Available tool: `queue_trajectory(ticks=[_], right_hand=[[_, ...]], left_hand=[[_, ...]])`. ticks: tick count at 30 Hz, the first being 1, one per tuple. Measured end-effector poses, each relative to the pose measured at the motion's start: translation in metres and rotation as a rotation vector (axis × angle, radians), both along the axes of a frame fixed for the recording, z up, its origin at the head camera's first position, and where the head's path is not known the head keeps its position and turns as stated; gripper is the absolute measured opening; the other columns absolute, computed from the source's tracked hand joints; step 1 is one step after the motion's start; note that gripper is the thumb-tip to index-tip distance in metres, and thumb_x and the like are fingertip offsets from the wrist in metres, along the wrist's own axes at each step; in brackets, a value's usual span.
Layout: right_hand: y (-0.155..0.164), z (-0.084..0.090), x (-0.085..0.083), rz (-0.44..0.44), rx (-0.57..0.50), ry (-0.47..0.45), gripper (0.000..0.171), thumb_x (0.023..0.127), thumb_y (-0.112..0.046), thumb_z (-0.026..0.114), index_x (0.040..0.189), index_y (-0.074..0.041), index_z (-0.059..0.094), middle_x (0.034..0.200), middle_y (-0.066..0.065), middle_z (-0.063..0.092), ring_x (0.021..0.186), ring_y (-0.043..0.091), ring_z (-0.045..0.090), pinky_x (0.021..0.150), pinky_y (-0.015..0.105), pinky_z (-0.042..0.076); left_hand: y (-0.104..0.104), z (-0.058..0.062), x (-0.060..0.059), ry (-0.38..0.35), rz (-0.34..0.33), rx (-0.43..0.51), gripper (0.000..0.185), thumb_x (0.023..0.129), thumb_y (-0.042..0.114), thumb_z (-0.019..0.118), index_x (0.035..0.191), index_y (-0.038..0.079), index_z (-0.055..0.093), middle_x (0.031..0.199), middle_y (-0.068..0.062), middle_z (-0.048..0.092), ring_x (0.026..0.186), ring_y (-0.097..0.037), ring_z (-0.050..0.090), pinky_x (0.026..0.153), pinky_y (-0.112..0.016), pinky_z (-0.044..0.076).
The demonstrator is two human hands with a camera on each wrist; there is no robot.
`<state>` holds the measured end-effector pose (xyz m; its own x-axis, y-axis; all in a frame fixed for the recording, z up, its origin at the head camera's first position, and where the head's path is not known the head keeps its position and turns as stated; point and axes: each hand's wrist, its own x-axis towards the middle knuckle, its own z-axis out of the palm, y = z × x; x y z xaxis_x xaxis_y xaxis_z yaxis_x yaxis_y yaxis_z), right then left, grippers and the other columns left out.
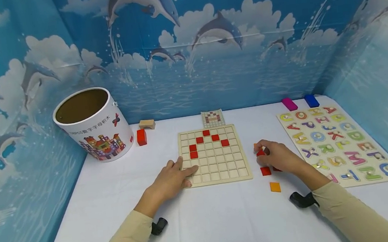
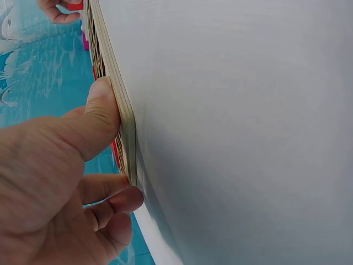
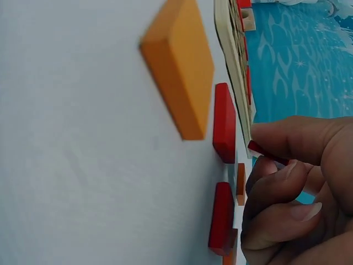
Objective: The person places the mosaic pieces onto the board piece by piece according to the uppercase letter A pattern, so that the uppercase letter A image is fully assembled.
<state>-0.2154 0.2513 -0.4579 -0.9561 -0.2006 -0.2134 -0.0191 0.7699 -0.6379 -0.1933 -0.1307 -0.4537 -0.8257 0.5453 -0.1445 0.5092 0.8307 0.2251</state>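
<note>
Near its lower left corner, my left hand [image 1: 173,179] touches a light wooden grid board [image 1: 220,166], with one finger straight across the squares. In the left wrist view the thumb presses at the edge of the board while the other fingers bend beside its corner. Several red tiles sit in the upper squares, partly outlining an arch. To the right of the board, my right hand [image 1: 279,157] pinches a red square tile [image 3: 255,147] between thumb and fingers. Below that hand lie loose red tiles [image 1: 266,171] and an orange tile [image 1: 275,187]; other tiles are partly hidden by the fingers.
A small pattern card [image 1: 212,119] lies behind the board. At left stands a white bucket [image 1: 109,134], beside a red block [image 1: 141,137] and a wooden arch block [image 1: 147,124]. An alphabet puzzle board [image 1: 344,145] fills the right, with pink and blue blocks [image 1: 311,101] behind it.
</note>
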Motion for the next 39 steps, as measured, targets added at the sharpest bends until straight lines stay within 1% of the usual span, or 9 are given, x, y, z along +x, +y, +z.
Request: queue_trajectory(ticks=[5, 10, 14, 17, 22, 25, 29, 32, 39], right_hand=[[0.002, 0.007, -0.003, -0.038, -0.05, -0.027, 0.034, 0.096, -0.021, 0.071, 0.126, -0.011, 0.06, 0.094, 0.011, 0.053, 0.074, 0.023, 0.054, 0.062, 0.032, 0.044], [0.001, 0.009, -0.009, -0.075, -0.123, -0.058, 0.04, 0.096, -0.023, 0.072, 0.132, -0.011, 0.059, 0.102, 0.012, 0.052, 0.076, 0.025, 0.056, 0.065, 0.03, 0.048], [-0.007, 0.005, -0.018, -0.092, -0.228, -0.106, 0.044, 0.097, -0.025, 0.071, 0.137, -0.013, 0.058, 0.099, 0.013, 0.054, 0.071, 0.024, 0.055, 0.061, 0.028, 0.046], [-0.017, 0.002, -0.026, -0.08, -0.313, -0.134, 0.047, 0.097, -0.025, 0.07, 0.14, -0.012, 0.056, 0.095, 0.012, 0.057, 0.068, 0.023, 0.053, 0.058, 0.029, 0.043], [-0.036, 0.001, -0.04, -0.051, -0.381, -0.138, 0.042, 0.097, -0.019, 0.069, 0.133, -0.005, 0.052, 0.093, 0.01, 0.061, 0.063, 0.02, 0.052, 0.058, 0.031, 0.044], [-0.047, -0.002, -0.045, -0.025, -0.354, -0.115, 0.036, 0.096, -0.015, 0.069, 0.126, -0.003, 0.054, 0.091, 0.009, 0.059, 0.062, 0.018, 0.052, 0.059, 0.031, 0.045], [-0.059, -0.006, -0.049, 0.035, -0.245, -0.033, 0.029, 0.094, -0.014, 0.069, 0.12, -0.004, 0.06, 0.089, 0.008, 0.059, 0.063, 0.018, 0.052, 0.064, 0.032, 0.045], [-0.065, -0.007, -0.05, 0.054, -0.18, 0.009, 0.025, 0.093, -0.014, 0.07, 0.116, -0.005, 0.063, 0.085, 0.006, 0.06, 0.062, 0.018, 0.053, 0.066, 0.032, 0.045], [-0.07, -0.007, -0.049, 0.08, -0.137, 0.052, 0.024, 0.094, -0.016, 0.069, 0.116, -0.007, 0.063, 0.076, 0.004, 0.059, 0.059, 0.018, 0.052, 0.067, 0.034, 0.044]], left_hand=[[0.001, -0.001, -0.001, -0.002, -0.001, -0.002, 0.06, 0.094, 0.036, 0.069, 0.151, 0.033, 0.051, 0.16, -0.025, 0.035, 0.118, -0.033, 0.047, 0.093, -0.042, 0.044], [0.001, -0.001, -0.001, -0.002, -0.006, 0.008, 0.06, 0.094, 0.036, 0.068, 0.151, 0.033, 0.051, 0.16, -0.026, 0.035, 0.122, -0.035, 0.047, 0.096, -0.046, 0.044], [0.001, -0.002, -0.001, 0.001, -0.012, 0.004, 0.06, 0.094, 0.036, 0.068, 0.151, 0.032, 0.051, 0.16, -0.026, 0.035, 0.118, -0.034, 0.047, 0.093, -0.044, 0.044], [0.0, -0.001, -0.001, 0.001, -0.01, -0.002, 0.06, 0.094, 0.037, 0.068, 0.151, 0.032, 0.051, 0.16, -0.026, 0.035, 0.115, -0.032, 0.047, 0.091, -0.042, 0.044], [0.0, -0.001, -0.001, -0.001, -0.007, -0.002, 0.06, 0.094, 0.036, 0.068, 0.152, 0.032, 0.051, 0.16, -0.025, 0.034, 0.117, -0.032, 0.047, 0.092, -0.043, 0.044], [0.001, -0.001, -0.001, -0.003, -0.006, -0.002, 0.06, 0.094, 0.035, 0.069, 0.152, 0.032, 0.051, 0.161, -0.025, 0.034, 0.117, -0.032, 0.047, 0.093, -0.043, 0.044], [0.001, -0.002, -0.001, 0.0, -0.011, -0.003, 0.06, 0.094, 0.035, 0.069, 0.152, 0.032, 0.051, 0.16, -0.025, 0.035, 0.118, -0.032, 0.047, 0.092, -0.042, 0.045], [0.001, -0.002, -0.002, 0.001, -0.016, -0.003, 0.06, 0.094, 0.035, 0.069, 0.152, 0.032, 0.051, 0.16, -0.026, 0.034, 0.117, -0.032, 0.048, 0.092, -0.042, 0.045], [0.001, -0.001, -0.002, 0.002, -0.007, -0.003, 0.061, 0.093, 0.034, 0.07, 0.151, 0.032, 0.051, 0.16, -0.026, 0.035, 0.117, -0.032, 0.048, 0.093, -0.044, 0.044]])
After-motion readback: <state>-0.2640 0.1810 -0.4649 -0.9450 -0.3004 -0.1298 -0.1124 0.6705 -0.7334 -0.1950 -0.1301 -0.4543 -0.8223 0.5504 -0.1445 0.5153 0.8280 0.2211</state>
